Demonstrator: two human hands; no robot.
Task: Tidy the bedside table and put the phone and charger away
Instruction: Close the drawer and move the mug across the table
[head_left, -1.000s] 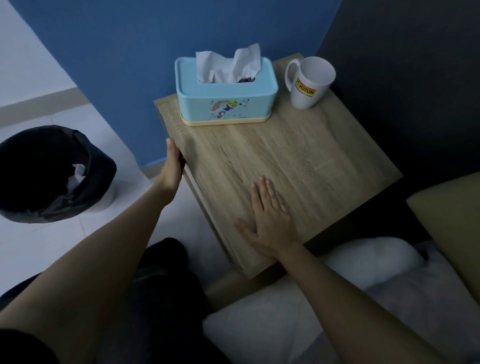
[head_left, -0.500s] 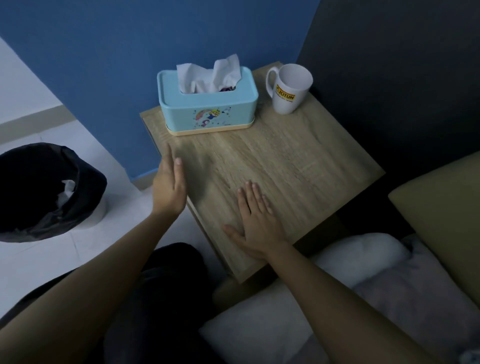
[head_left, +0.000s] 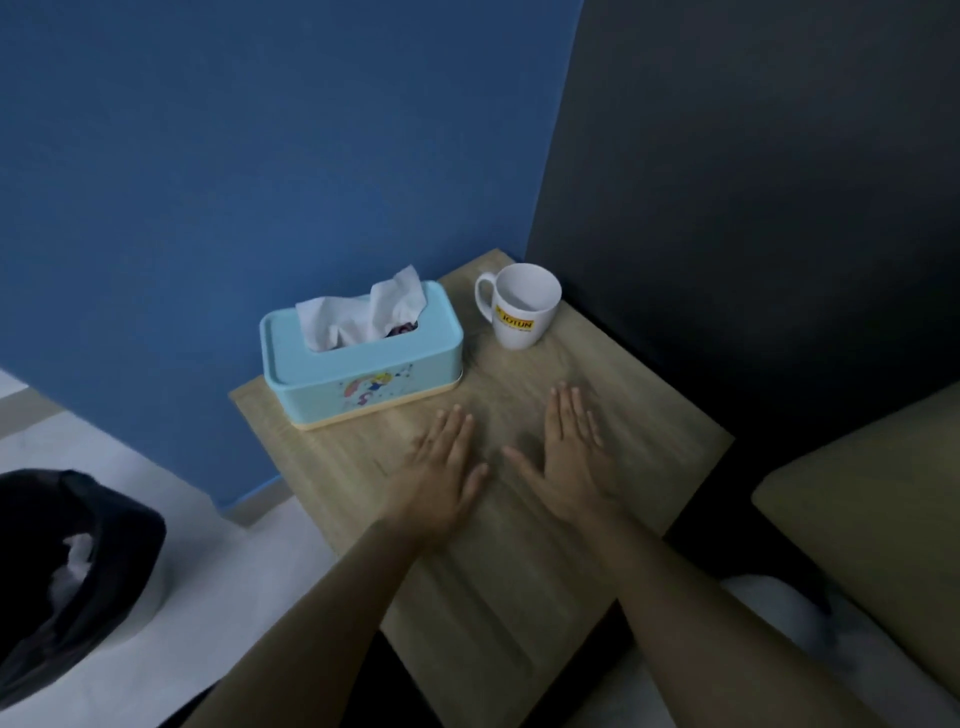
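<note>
The scene is dim, with a cold blue tone and low contrast. The brightest part is the pale floor (head_left: 249, 561) far to the left of the left hand (head_left: 441, 467), so the light seems to come from that side. The dark panel (head_left: 753, 208) beyond the right hand (head_left: 571, 462) is almost black and without detail. Both hands are a little smeared by motion blur, and the wood grain of the surface (head_left: 649, 415) around them looks soft. Only weak shadows lie under the palms. No glare shows. The wide lens bends straight lines near the edges.
</note>
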